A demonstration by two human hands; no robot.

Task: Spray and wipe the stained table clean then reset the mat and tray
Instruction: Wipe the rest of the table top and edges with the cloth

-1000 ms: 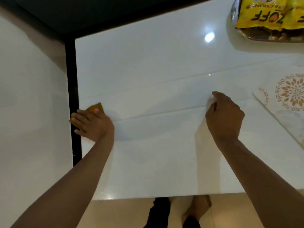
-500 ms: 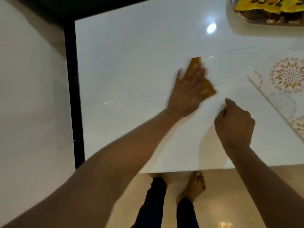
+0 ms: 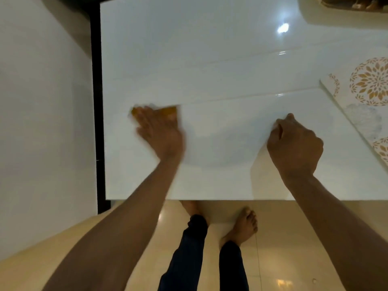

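Observation:
A glossy white table point(image 3: 231, 66) fills the view. My left hand point(image 3: 158, 131) lies flat, fingers straight, pressing an orange cloth point(image 3: 168, 111) onto the table's left part; the hand is motion-blurred and hides most of the cloth. My right hand point(image 3: 294, 143) rests on the table to the right with its fingers curled under, and nothing shows in it. A white mat point(image 3: 361, 101) with orange flower patterns lies at the right edge. A sliver of the tray point(image 3: 344, 4) shows at the top right corner.
A black table frame point(image 3: 95, 101) runs down the left side beside a pale wall. The table's front edge is close to me, with my bare feet point(image 3: 241, 225) on the glossy tiled floor below.
My left hand swept the cloth from the table's left edge to the middle, then back toward the left. My right hand stayed put. The view tilted down, pushing the tray nearly out of frame.

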